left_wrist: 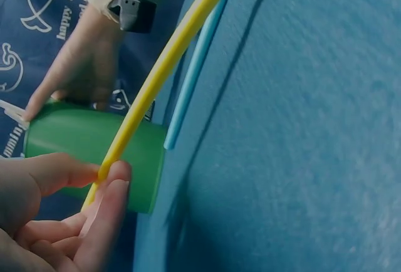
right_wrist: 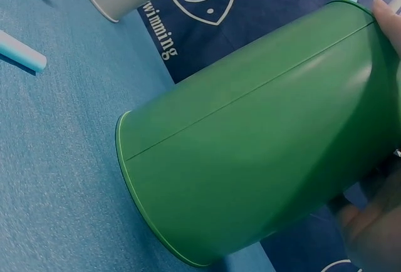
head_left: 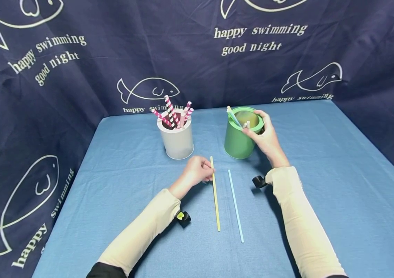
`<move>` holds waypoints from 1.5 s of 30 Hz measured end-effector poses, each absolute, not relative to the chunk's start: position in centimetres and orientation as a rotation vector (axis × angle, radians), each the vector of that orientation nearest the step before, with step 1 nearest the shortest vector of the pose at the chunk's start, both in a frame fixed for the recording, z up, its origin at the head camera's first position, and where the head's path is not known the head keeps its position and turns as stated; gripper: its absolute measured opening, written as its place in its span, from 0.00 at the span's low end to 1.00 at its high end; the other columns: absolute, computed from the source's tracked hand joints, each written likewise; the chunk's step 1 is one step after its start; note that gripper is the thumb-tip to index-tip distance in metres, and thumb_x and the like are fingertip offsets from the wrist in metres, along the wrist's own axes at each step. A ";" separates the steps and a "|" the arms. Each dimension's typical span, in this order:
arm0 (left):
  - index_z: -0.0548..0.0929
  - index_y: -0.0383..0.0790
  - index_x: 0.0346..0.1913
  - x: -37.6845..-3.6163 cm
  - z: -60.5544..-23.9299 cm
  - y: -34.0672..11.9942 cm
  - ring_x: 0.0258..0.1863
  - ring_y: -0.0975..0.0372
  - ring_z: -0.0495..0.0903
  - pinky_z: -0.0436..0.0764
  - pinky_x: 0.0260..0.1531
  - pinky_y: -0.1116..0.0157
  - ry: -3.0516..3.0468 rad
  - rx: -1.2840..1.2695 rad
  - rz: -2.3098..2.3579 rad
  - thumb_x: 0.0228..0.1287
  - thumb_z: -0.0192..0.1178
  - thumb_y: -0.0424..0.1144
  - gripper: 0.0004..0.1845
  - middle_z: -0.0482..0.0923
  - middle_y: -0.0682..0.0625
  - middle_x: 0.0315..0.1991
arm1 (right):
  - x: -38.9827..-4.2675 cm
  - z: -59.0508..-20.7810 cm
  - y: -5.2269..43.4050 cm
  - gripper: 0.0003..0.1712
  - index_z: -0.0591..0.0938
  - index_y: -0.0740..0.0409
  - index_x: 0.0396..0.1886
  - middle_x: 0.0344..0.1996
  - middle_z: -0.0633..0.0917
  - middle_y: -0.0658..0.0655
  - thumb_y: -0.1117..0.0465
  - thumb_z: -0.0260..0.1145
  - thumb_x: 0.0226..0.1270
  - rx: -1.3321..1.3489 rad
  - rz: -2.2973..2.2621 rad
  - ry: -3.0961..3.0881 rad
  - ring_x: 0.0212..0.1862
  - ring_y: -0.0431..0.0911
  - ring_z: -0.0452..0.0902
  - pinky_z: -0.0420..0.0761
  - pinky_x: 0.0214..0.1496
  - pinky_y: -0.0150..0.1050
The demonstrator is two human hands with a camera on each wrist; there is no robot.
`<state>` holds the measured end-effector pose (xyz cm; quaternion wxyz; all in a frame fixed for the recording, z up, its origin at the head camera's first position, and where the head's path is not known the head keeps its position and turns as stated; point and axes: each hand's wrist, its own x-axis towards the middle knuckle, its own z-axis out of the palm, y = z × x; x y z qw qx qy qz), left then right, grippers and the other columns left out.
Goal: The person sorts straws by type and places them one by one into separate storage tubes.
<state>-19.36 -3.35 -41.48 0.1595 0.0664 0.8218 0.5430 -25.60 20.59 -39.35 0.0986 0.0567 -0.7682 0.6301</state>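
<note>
Long thin yellow plastic straw (head_left: 215,199) lies flat on blue tablecloth (head_left: 339,193), far end pinched by left hand (head_left: 197,172). Right hand (head_left: 266,137) grips rim of green cylindrical cup (head_left: 239,141); straws inside mostly hidden. Light blue straw (head_left: 235,204) lies beside yellow. Two cups total, incl. white cup (head_left: 177,141) with about five striped straws.

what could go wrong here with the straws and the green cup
The left hand pinches the yellow straw only at its far end, so the long free length may swing and knock the blue straw lying beside it. The right hand grips the green cup at its rim; a pull there might tip it and spill the straws inside. The white cup stands close by.
</note>
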 end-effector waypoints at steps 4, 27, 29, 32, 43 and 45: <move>0.78 0.25 0.38 -18.9 -41.1 -3.4 0.16 0.66 0.80 0.86 0.23 0.64 2.355 0.195 1.627 0.61 0.62 0.27 0.07 0.85 0.34 0.29 | -25.5 -39.3 20.6 0.40 0.61 0.51 0.70 0.55 0.71 0.51 0.61 0.69 0.60 0.164 1.857 -2.279 0.52 0.38 0.69 0.69 0.54 0.24; 0.73 0.25 0.44 -17.4 -39.4 -3.8 0.37 0.48 0.88 0.86 0.39 0.60 2.034 0.132 1.995 0.67 0.55 0.27 0.07 0.83 0.27 0.41 | -25.5 -39.2 20.7 0.41 0.61 0.51 0.70 0.56 0.70 0.53 0.59 0.69 0.60 0.145 1.842 -2.303 0.53 0.39 0.69 0.68 0.56 0.25; 0.74 0.23 0.46 -17.3 -39.2 -3.8 0.38 0.49 0.88 0.86 0.40 0.61 2.048 0.144 1.996 0.67 0.55 0.27 0.09 0.83 0.28 0.41 | -25.4 -39.1 20.7 0.41 0.61 0.51 0.71 0.57 0.70 0.53 0.59 0.69 0.60 0.145 1.842 -2.308 0.53 0.39 0.69 0.69 0.56 0.25; 0.76 0.23 0.49 -17.3 -38.7 -3.9 0.40 0.49 0.88 0.86 0.41 0.61 2.086 0.172 1.998 0.68 0.54 0.28 0.11 0.83 0.29 0.42 | -25.4 -38.9 20.6 0.42 0.60 0.50 0.71 0.57 0.70 0.53 0.59 0.69 0.59 0.148 1.842 -2.312 0.54 0.39 0.69 0.68 0.56 0.25; 0.75 0.19 0.48 -17.4 -35.3 -3.9 0.40 0.52 0.88 0.85 0.46 0.58 2.171 0.374 2.394 0.67 0.56 0.26 0.12 0.82 0.26 0.44 | -25.6 -39.1 20.7 0.41 0.61 0.50 0.71 0.56 0.71 0.53 0.59 0.69 0.60 0.158 1.840 -2.312 0.53 0.38 0.69 0.69 0.55 0.24; 0.75 0.19 0.48 -17.7 -34.8 -4.1 0.39 0.60 0.88 0.85 0.46 0.59 2.169 0.408 2.514 0.67 0.56 0.26 0.12 0.81 0.26 0.44 | -25.6 -39.2 20.7 0.41 0.61 0.50 0.70 0.56 0.71 0.52 0.59 0.69 0.60 0.160 1.844 -2.305 0.53 0.38 0.69 0.69 0.55 0.24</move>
